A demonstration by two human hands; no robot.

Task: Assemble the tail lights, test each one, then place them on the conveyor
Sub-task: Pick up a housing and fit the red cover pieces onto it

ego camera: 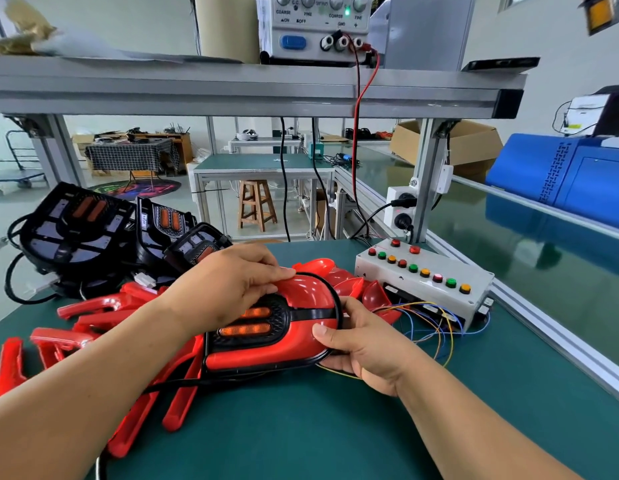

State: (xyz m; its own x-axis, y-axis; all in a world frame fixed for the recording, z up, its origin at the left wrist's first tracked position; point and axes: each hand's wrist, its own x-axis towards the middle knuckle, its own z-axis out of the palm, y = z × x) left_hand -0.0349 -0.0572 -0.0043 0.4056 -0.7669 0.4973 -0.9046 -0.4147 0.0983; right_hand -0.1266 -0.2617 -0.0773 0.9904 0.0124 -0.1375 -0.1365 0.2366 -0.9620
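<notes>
A red tail light [277, 344] with a black rim and two orange reflectors lies flat on the green table [335, 427], a little left of centre. My left hand [228, 289] rests on its upper left part, fingers curled over the red lens edge. My right hand [363, 344] grips its right end, thumb on top of the lens and fingers underneath. Several loose red lenses [104, 313] lie to the left and behind. Black tail light housings [72, 230] with cables are stacked at the back left.
A white test box [425, 275] with coloured buttons and loose coloured wires [436, 327] sits right of the light. The conveyor belt [543, 244] runs along the right, carrying a blue machine [560, 174]. A power supply [315, 26] stands on the overhead shelf.
</notes>
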